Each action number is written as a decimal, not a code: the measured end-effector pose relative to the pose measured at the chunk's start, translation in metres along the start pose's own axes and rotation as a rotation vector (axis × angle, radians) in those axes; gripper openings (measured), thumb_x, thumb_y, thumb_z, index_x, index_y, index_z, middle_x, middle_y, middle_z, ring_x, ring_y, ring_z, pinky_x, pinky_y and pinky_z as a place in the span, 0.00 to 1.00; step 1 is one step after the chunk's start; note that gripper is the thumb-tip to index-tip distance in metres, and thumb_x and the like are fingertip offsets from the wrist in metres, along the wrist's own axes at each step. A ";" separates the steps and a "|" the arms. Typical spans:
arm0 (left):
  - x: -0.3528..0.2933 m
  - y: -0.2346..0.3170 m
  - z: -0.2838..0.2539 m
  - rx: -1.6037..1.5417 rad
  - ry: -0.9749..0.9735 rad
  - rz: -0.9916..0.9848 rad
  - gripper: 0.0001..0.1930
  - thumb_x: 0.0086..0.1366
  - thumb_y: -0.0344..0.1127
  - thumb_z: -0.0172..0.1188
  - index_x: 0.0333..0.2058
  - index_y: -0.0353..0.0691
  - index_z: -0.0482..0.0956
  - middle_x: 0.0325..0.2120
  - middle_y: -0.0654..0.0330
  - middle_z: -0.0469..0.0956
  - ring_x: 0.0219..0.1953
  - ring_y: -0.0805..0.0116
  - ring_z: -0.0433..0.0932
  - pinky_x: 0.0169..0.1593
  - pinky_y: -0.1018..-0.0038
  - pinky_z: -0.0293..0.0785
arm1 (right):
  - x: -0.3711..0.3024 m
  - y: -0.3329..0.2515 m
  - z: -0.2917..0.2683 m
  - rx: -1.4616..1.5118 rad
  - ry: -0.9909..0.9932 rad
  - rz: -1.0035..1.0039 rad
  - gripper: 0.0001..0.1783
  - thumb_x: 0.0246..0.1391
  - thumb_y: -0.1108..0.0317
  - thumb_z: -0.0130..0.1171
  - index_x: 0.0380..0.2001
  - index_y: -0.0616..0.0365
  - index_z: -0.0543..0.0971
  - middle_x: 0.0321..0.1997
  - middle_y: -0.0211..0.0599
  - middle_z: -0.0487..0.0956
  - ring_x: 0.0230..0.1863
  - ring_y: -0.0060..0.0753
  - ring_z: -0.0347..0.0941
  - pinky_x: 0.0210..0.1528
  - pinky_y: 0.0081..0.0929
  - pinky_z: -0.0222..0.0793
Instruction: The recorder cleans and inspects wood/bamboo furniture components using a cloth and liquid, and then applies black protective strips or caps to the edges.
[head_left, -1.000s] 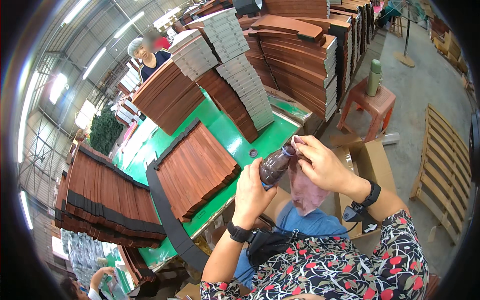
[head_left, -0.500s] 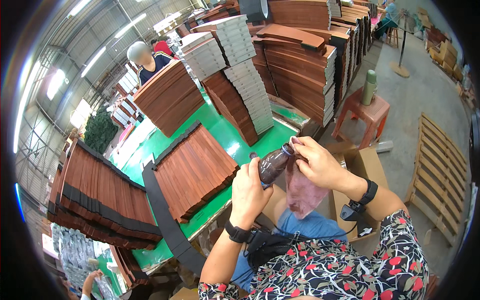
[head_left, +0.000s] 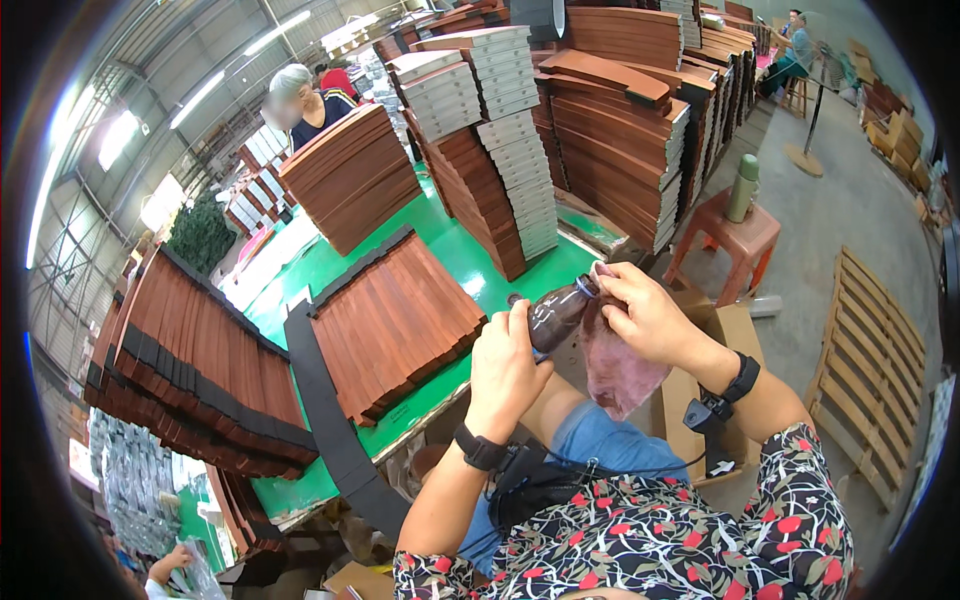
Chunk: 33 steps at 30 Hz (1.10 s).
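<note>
A clear plastic bottle (head_left: 557,320) with dark contents is held tilted in my left hand (head_left: 505,368), its neck pointing up and to the right. The fingers are wrapped round its lower part. My right hand (head_left: 645,315) pinches a pink cloth (head_left: 622,362) right by the bottle's mouth, and the rest of the cloth hangs below. Whether the cloth touches the rim is hard to make out. A small dark round piece (head_left: 514,299) shows just beyond my left fingertips; I cannot tell whether it is held or lies on the table.
On the green table (head_left: 440,215) stand stacks of reddish-brown slats (head_left: 395,325) and a tall stack with whitish ends (head_left: 515,160). A black strip (head_left: 335,440) hangs over the edge. To the right are a stool (head_left: 730,230) with a green flask (head_left: 743,188), an open carton (head_left: 735,350) and a wooden pallet (head_left: 870,360). A co-worker (head_left: 300,105) stands across the table.
The view has shifted slightly. Both hands, with the bottle and cloth, sit a little farther right in the picture. The grip on each looks the same.
</note>
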<state>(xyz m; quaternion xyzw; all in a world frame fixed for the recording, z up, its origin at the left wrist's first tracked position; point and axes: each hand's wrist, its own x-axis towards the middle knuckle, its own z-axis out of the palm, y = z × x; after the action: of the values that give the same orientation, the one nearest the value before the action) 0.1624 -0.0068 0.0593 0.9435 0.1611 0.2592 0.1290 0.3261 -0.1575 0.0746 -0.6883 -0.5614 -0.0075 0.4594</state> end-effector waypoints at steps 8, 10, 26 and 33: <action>0.000 0.001 -0.003 0.034 -0.011 -0.036 0.39 0.40 0.30 0.69 0.55 0.35 0.65 0.39 0.47 0.72 0.43 0.47 0.74 0.47 0.60 0.72 | 0.005 0.010 0.002 0.028 -0.030 -0.017 0.20 0.50 0.78 0.53 0.48 0.70 0.74 0.50 0.52 0.73 0.51 0.49 0.72 0.54 0.33 0.67; 0.000 0.002 -0.002 0.035 -0.003 -0.039 0.39 0.40 0.30 0.69 0.55 0.35 0.65 0.39 0.47 0.72 0.42 0.47 0.74 0.47 0.60 0.72 | 0.006 0.011 0.001 0.084 -0.054 0.024 0.20 0.50 0.78 0.54 0.49 0.70 0.75 0.50 0.52 0.73 0.52 0.47 0.72 0.55 0.32 0.66; 0.000 -0.001 0.003 0.105 0.011 -0.058 0.40 0.40 0.32 0.72 0.55 0.34 0.66 0.38 0.49 0.71 0.42 0.50 0.74 0.46 0.61 0.72 | 0.018 0.020 0.001 0.140 -0.175 0.144 0.20 0.51 0.75 0.55 0.48 0.67 0.76 0.48 0.46 0.74 0.50 0.40 0.71 0.55 0.30 0.65; 0.002 -0.001 0.007 0.109 0.014 -0.055 0.39 0.41 0.32 0.71 0.55 0.34 0.66 0.38 0.50 0.72 0.42 0.50 0.74 0.46 0.62 0.72 | 0.018 0.023 0.003 0.118 -0.160 0.169 0.20 0.50 0.75 0.55 0.48 0.67 0.76 0.48 0.45 0.74 0.49 0.37 0.71 0.55 0.28 0.65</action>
<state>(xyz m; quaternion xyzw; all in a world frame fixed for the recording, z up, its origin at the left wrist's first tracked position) 0.1676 -0.0056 0.0542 0.9425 0.2016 0.2532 0.0835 0.3494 -0.1410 0.0680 -0.7032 -0.5357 0.1192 0.4521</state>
